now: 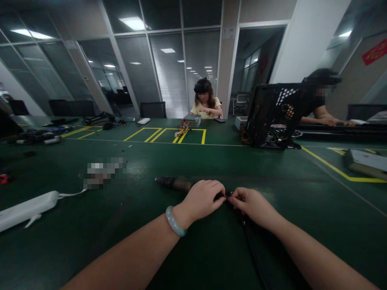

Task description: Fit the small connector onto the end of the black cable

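Blk cable running from btm edge toward R hand, ctr-right of frame; thumb + index pinching small dark piece, hardly any gap. L hand curling half-closed over dark tool lying mid-frame; can't tell its grip.
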Motion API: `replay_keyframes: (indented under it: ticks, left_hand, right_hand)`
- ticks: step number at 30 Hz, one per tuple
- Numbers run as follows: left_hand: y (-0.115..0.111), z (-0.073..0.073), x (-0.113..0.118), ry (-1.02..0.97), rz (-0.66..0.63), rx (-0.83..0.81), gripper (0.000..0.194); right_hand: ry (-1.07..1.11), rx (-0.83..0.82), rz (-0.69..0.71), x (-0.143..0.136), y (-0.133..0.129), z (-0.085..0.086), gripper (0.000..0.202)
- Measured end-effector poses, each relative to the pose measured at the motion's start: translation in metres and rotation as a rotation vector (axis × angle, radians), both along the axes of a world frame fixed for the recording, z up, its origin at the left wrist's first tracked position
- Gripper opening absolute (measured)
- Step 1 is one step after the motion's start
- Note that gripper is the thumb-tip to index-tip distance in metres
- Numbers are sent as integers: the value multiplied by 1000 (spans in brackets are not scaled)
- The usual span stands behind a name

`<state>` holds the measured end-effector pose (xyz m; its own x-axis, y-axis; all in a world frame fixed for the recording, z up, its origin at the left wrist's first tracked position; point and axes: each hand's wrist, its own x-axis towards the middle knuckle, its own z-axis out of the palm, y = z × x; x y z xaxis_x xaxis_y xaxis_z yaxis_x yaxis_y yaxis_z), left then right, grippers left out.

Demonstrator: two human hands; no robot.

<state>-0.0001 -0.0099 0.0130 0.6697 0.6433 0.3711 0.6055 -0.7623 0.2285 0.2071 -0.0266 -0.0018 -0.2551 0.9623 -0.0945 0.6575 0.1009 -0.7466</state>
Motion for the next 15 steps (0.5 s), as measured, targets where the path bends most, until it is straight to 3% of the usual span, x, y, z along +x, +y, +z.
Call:
replay_keyframes:
  ticks: [4,6,8,11,15]
  left_hand:
    - [10,13,-13,-109,96,44,25]
    - [29,21,-33,-201,307,85,25]
    - [52,27,-66,-272,599,115,29]
    - [80,27,-131,-171,1072,123,40]
    - [84,14,-212,-142,1320,35,58]
  right_hand:
    - [-18,-35,-2,0,-1,3,26]
    - [-23,-65,-5,1,-1,5,27]
    - [-30,-80,-7,1,-2,6,28]
    - [-32,-78,-6,1,-2,8,28]
    - [-20,-90,-10,1,-3,9,28]
